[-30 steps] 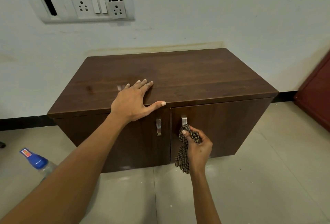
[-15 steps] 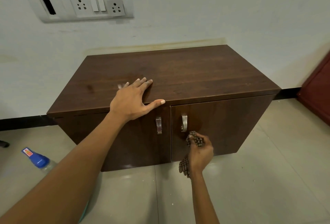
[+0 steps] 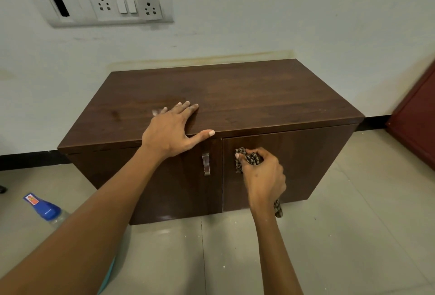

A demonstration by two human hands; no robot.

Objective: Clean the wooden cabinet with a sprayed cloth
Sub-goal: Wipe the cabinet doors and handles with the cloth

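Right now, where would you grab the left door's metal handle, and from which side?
Probably its lower half, from the front, pinching across its width: the metal handle is a narrow upright strip on the closed left door, nothing covering it; the left hand rests flat on the cabinet top above.

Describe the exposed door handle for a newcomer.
Find the dark wooden cabinet by the white wall. On its left door, by the centre seam, an upright metal handle sits below the left hand. It is bare; the right hand holds a checked cloth over the other door's.
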